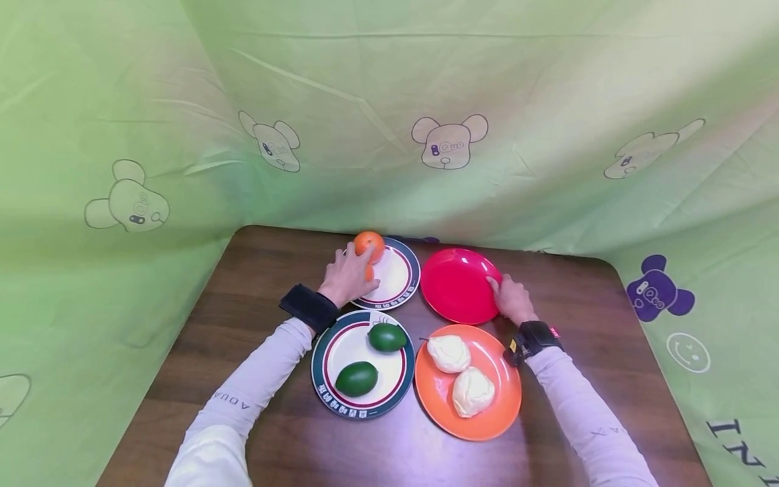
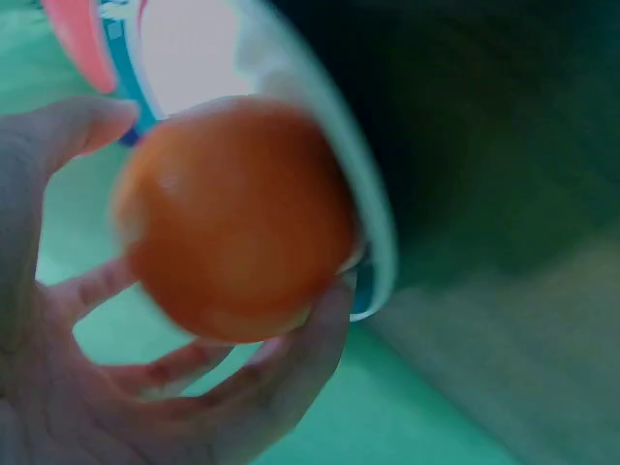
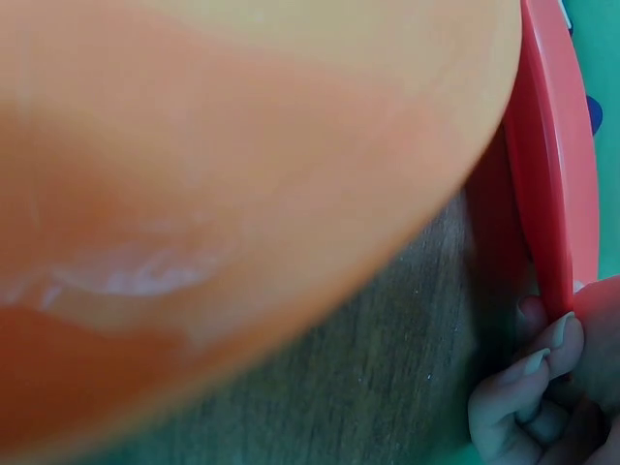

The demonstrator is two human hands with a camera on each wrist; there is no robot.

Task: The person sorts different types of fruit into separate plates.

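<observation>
At the back, my left hand (image 1: 348, 274) is over a white plate with a dark rim (image 1: 395, 270). In the left wrist view its fingers curve around an orange (image 2: 242, 223), with the thumb by the fruit's edge. A second orange (image 1: 369, 247) shows just beyond the fingertips in the head view; the nearer one (image 1: 368, 272) is partly covered by the hand. My right hand (image 1: 513, 299) pinches the right rim of a red plate (image 1: 459, 284), with fingers curled under the edge in the right wrist view. Nothing lies on that red plate.
Nearer on the wooden table (image 1: 280, 433), a green-rimmed plate (image 1: 389, 399) bears two green fruits (image 1: 356, 379). An orange plate (image 1: 438, 412) beside it holds two white-wrapped pear-like items (image 1: 473, 392). Green cloth (image 1: 365, 101) hangs behind and at both sides.
</observation>
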